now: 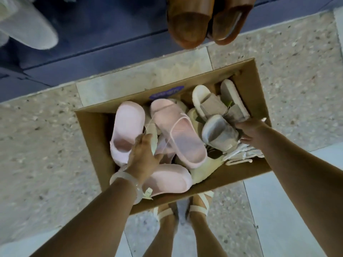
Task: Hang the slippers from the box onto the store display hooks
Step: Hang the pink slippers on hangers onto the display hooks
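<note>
Now both hands are reaching into the box (pixel 96 130). The left hand (pixel 143 154) is pinching a pink slipper (pixel 126 130); the right hand (pixel 254 132) is gripping a grey slipper (pixel 219 134). Next probably calls for lifting them free.

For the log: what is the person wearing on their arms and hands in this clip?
Both forearms are bare, with no sleeves or gloves in view. The left hand has a pale, translucent bangle round the wrist, smooth and rounded. The right hand and its wrist show no watch, band or ring that I can make out.
</note>
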